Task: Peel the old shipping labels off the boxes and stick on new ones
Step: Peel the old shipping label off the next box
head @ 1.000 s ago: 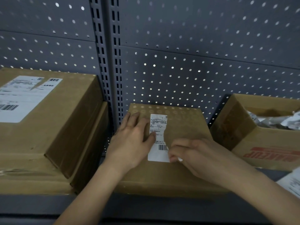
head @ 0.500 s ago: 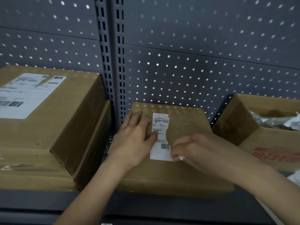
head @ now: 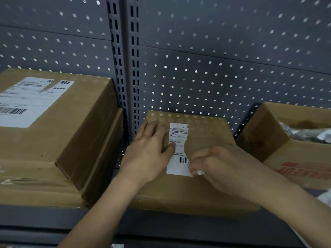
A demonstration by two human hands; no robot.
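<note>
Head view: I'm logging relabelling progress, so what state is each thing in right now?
small box: closed, lying flat under both hands.
old label: mostly stuck down, right side torn away.
left hand: flat on the small box, thumb on the old label's left edge.
right hand: fingers curled, pinching the old label's lower right corner.
large box: closed.
large-box label: stuck on, notch torn at its top.
open box: open-topped, crumpled scraps inside.

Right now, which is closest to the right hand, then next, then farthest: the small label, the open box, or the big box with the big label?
1. Small label, at the fingers of the right hand.
2. Open box, just to its right.
3. Big box, far left.
</note>
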